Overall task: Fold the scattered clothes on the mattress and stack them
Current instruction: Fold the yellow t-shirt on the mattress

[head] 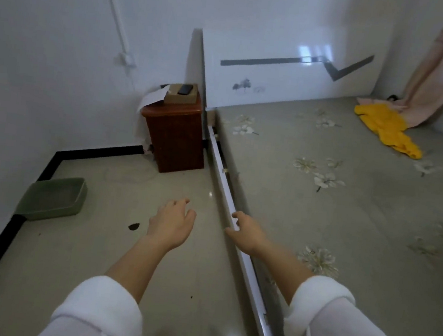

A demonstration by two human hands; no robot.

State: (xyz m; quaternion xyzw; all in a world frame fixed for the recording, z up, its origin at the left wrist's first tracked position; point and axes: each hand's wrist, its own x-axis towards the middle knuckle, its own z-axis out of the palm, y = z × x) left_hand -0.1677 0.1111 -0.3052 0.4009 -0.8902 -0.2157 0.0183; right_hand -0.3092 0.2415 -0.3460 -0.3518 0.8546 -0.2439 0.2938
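Both hands are empty, fingers relaxed and slightly spread. The left hand (171, 223) hangs over the floor (89, 249). The right hand (247, 233) is at the white side rail (223, 180) along the left edge of the floral mattress (334, 208); contact cannot be told. A crumpled yellow garment (385, 128) lies at the mattress's far right, beside a pink curtain (441, 71). A wooden nightstand (175, 137) stands left of the headboard (280, 75), with a green basin (51, 198) nearer on the floor.

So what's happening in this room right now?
A person in white sleeves reaches forward beside the mattress, holding nothing. The left hand is over the floor, the right hand at the bed rail. A crumpled yellow garment lies at the mattress's far corner by the curtain, untouched and unfolded.
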